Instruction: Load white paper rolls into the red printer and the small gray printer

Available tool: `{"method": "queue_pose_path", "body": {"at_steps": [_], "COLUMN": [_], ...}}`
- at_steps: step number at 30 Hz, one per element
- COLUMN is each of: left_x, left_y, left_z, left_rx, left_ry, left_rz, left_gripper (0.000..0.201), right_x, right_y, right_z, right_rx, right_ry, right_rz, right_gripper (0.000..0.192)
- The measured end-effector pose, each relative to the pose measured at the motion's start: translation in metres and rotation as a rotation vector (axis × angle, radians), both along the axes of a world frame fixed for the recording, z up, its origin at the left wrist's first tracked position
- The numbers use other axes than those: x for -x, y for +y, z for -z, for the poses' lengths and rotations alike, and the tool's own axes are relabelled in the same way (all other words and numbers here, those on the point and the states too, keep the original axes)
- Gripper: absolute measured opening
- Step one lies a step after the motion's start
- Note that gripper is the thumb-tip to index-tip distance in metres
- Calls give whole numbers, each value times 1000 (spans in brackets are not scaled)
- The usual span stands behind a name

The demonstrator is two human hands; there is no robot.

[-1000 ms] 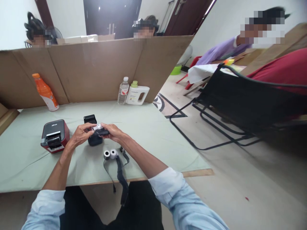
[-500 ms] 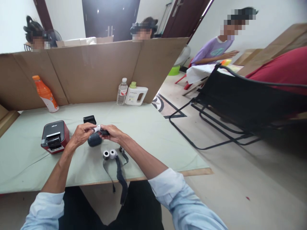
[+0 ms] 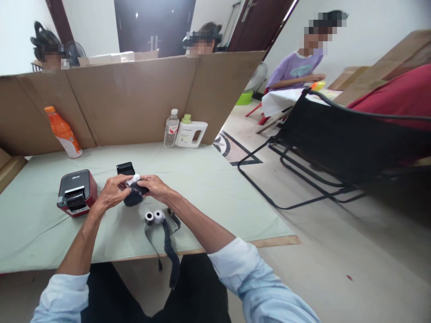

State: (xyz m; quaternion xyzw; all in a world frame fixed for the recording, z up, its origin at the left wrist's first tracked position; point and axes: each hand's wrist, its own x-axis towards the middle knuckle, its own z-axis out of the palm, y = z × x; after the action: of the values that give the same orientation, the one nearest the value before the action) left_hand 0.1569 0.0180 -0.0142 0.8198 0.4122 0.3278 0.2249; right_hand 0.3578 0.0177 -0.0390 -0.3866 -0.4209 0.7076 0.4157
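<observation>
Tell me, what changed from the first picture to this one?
Little changed. Both hands, left and right, kept their grip on the small black printer and tilted it lower, with the white roll on top. The person in purple came clearer into view. The red printer, two spare rolls, strap and bottles stayed put.

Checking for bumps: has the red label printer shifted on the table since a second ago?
No. The red label printer sits in the same place beside the orange bottle; only the camera view drifted slightly.
</observation>
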Motion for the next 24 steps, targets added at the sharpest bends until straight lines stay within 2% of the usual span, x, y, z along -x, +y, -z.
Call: {"method": "queue_pose_path", "body": {"at_steps": [3, 8, 10, 12, 15, 20, 24], "left_x": [0, 2, 5, 8, 12, 15, 13], "left_y": [0, 19, 29, 37, 41, 38, 39], "left_z": [5, 4, 4, 6, 19, 41, 41], "left_rx": [-89, -199, -192, -159, -82, -49, -70], "left_ry": [11, 30, 24, 20, 30, 89, 139], "left_rz": [37, -56, -96, -122, -129, -182, -214], "left_gripper": [42, 32, 32, 33, 34, 35, 34], "right_x": [3, 6, 6, 6, 6, 7, 10], "right_y": [2, 6, 10, 13, 14, 11, 11], "right_z": [0, -9, -13, -13, -7, 12, 15], "right_rx": [1, -25, -60, -92, -103, -53, -35], "right_ry": [-19, -38, -45, -58, -88, -149, -199], "right_rz": [16, 143, 168, 170, 145, 102, 118], "right_gripper": [16, 41, 36, 24, 14, 10, 14]}}
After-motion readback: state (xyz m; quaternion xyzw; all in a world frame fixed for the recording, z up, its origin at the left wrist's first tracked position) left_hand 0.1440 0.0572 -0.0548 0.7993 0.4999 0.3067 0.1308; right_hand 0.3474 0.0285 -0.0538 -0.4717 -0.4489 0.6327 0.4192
